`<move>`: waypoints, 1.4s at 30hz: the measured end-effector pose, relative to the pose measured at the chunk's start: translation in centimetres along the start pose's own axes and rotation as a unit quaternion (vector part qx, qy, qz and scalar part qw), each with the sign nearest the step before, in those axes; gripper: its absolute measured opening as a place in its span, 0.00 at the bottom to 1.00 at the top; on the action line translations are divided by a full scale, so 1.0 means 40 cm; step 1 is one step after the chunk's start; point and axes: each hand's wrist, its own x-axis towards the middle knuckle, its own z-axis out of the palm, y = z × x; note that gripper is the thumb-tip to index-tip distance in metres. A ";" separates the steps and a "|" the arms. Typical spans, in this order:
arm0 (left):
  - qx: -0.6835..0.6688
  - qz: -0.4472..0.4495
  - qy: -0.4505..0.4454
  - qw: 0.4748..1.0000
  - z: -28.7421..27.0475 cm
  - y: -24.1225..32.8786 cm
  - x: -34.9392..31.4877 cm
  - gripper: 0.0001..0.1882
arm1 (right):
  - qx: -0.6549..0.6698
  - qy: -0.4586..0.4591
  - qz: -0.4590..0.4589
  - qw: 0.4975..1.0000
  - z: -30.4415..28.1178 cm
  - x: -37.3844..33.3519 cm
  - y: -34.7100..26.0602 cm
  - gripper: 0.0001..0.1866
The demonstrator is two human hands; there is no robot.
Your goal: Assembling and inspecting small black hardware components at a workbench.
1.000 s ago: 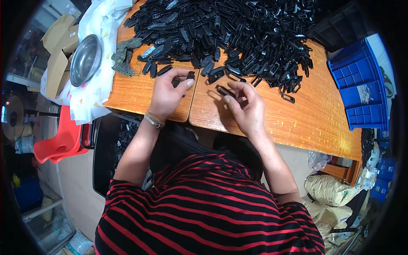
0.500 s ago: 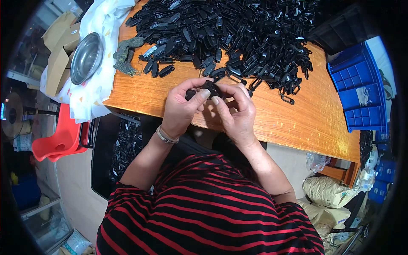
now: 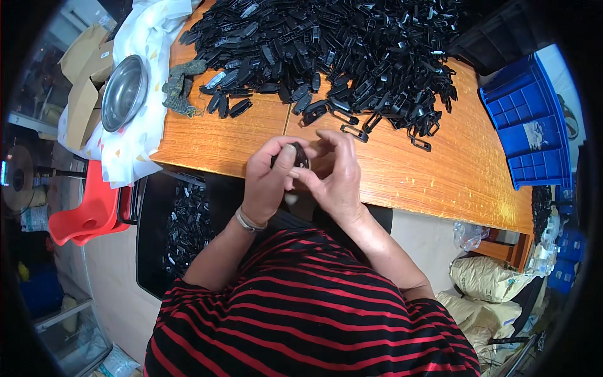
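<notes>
My left hand [image 3: 264, 182] is closed round a small black plastic part [image 3: 301, 157], its thumb lying over the piece. My right hand [image 3: 339, 185] meets it from the other side, thumb and fingers bent in at the part's edge. Fingers cover most of the piece, so its full shape is hidden. Both hands are above the table's near edge. Beyond them, a large pile of black plastic parts [image 3: 326, 56] spreads over the wooden table [image 3: 433, 169]. A slim black frame [image 3: 355, 132] lies loose at the pile's front.
A grey-green glove [image 3: 179, 88] and a metal bowl [image 3: 125, 93] lie to the left, the bowl on white plastic sheeting [image 3: 129, 151]. At the right stands a blue bin [image 3: 534, 125]. Below the table's left side, a black tray [image 3: 147, 251] holds more black parts. A red chair [image 3: 94, 210] is beside it.
Both hands have drawn nearer to my body with the black part. It now sits deeper in my left hand, and my right fingers have shifted round its edge.
</notes>
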 end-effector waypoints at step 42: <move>0.681 0.303 -0.182 0.641 -0.043 0.048 0.268 0.05 | -0.186 -0.172 0.007 0.967 -0.077 0.103 0.121 0.12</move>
